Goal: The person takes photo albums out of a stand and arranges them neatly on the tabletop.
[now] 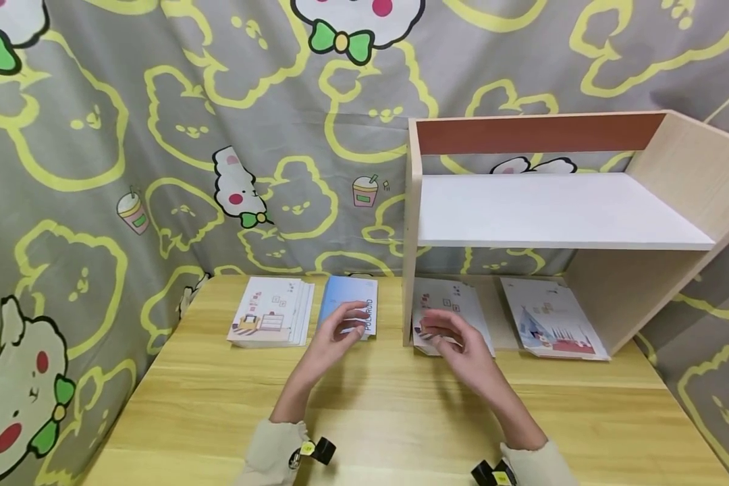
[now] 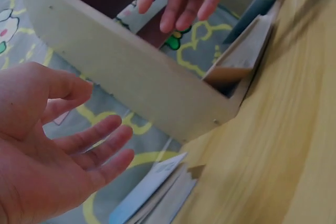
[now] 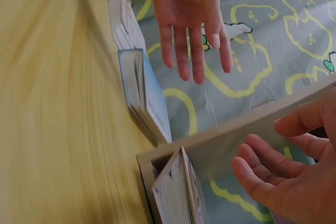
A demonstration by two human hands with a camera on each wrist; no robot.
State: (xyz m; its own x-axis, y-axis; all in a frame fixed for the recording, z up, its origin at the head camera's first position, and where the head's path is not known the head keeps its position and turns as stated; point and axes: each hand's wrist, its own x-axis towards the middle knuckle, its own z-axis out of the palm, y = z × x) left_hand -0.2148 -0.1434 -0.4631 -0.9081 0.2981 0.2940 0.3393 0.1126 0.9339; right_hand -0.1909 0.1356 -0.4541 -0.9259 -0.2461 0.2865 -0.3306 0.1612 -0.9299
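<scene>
My left hand [image 1: 339, 332] hovers over the near edge of a blue book marked POLAROID [image 1: 351, 294], its fingers loosely bent with nothing between them. To its left lies a stack of white illustrated books [image 1: 268, 312]. In the head view my right hand [image 1: 462, 344] overlaps another illustrated book [image 1: 455, 297] inside the shelf's lower left; its fingers are relaxed and hold nothing. The left wrist view has the left palm [image 2: 58, 145] above the standing edges of the blue book [image 2: 152, 187]. A second shelf book [image 1: 553, 317] lies farther right.
A two-tier wooden shelf [image 1: 410, 236] with a white middle board [image 1: 553, 209] stands at the table's back right. Its left side panel rises between my hands. The wooden table [image 1: 376, 418] meets a grey patterned curtain [image 1: 176, 135] behind and at both sides.
</scene>
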